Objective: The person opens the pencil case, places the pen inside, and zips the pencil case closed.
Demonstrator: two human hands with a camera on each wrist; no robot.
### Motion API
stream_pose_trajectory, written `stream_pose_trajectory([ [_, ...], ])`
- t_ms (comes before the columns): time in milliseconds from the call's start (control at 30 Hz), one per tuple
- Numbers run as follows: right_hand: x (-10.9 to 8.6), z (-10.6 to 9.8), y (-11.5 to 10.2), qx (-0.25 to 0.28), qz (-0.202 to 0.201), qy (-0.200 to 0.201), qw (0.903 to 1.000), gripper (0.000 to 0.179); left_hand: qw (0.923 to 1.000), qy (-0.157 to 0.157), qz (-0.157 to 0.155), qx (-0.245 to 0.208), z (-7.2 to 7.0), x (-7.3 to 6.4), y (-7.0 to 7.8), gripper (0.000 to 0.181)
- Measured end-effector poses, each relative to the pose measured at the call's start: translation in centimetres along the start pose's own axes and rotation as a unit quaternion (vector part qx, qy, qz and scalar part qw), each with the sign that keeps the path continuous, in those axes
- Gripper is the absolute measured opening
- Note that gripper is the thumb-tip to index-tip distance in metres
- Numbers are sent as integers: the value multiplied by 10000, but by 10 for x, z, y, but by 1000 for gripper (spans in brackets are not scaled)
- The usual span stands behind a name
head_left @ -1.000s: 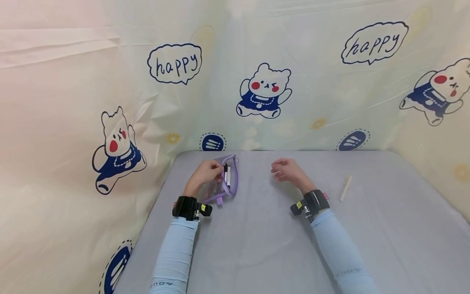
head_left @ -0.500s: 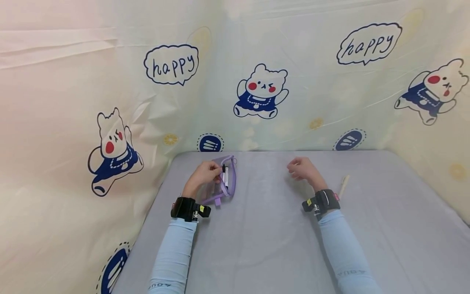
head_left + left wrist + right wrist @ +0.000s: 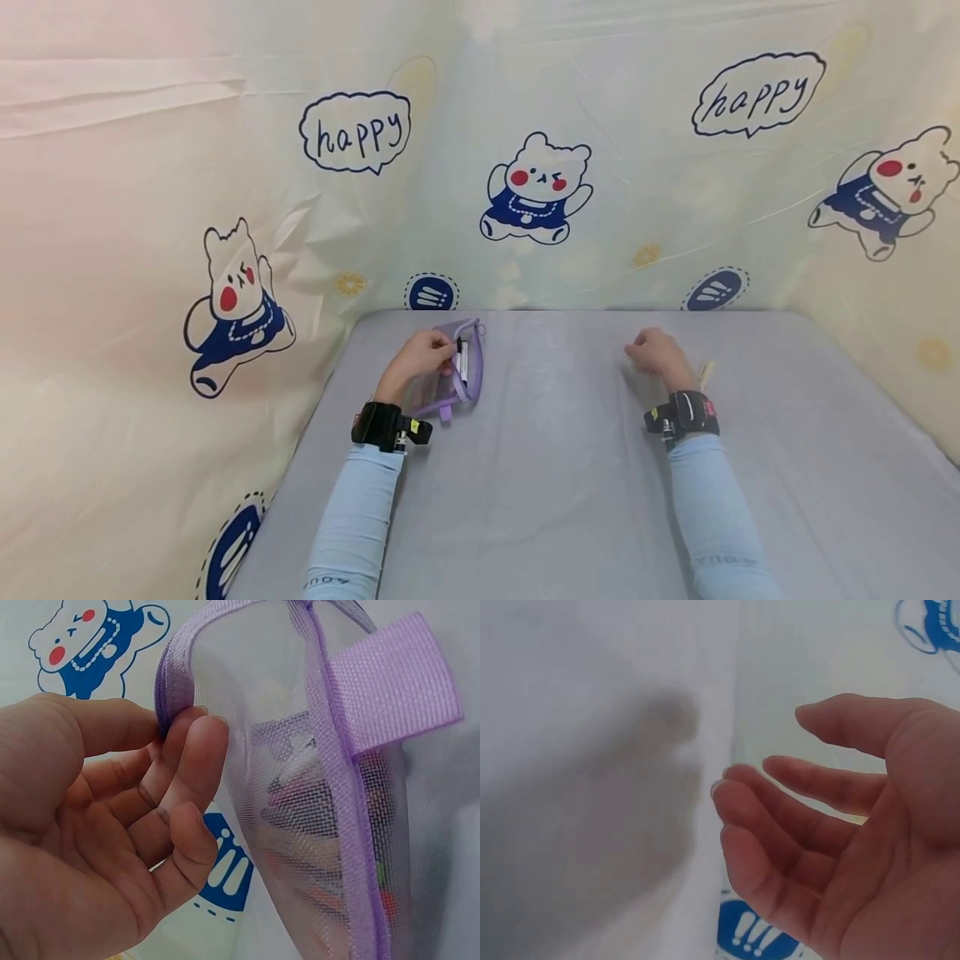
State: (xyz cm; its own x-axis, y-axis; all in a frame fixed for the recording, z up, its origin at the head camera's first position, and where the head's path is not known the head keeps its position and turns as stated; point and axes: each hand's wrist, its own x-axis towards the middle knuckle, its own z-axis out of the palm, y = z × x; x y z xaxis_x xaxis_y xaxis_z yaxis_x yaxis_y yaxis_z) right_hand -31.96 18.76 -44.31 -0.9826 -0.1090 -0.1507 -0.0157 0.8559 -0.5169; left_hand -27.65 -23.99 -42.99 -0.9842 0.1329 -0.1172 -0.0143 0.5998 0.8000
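My left hand (image 3: 422, 357) pinches the zipper edge of a mesh pencil case (image 3: 300, 787) with purple trim between thumb and fingers. The case stands at the table's far left, its mouth spread apart. Inside it, a black-and-white marker (image 3: 463, 360) shows through the opening, and the left wrist view shows several blurred coloured items behind the mesh. My right hand (image 3: 660, 354) hovers over the far right part of the table, fingers loosely bent with nothing in them, as the right wrist view (image 3: 840, 825) confirms. Beside that wrist lies a thin pale stick (image 3: 706, 373), partly hidden by the arm.
A grey cloth covers the table (image 3: 555, 467). Behind it hangs a pale curtain (image 3: 645, 183) printed with cartoon bears, right at the table's back edge. A purple tab (image 3: 446, 413) sticks out from the case's near end.
My right hand has moved to the right, away from the pencil case and toward the pale stick, which its arm now partly covers. The left hand keeps its hold on the case.
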Motion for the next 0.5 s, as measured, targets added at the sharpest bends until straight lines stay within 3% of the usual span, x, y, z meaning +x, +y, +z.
stream_pose_trajectory([
  [200,-7,-5,21,-310,330,28,9990,41,10000,-36,-45,63,1,0,0,26],
  [500,-21,-24,62,-506,428,681,9955,33,9999,-70,-23,116,-1,2,0,27],
])
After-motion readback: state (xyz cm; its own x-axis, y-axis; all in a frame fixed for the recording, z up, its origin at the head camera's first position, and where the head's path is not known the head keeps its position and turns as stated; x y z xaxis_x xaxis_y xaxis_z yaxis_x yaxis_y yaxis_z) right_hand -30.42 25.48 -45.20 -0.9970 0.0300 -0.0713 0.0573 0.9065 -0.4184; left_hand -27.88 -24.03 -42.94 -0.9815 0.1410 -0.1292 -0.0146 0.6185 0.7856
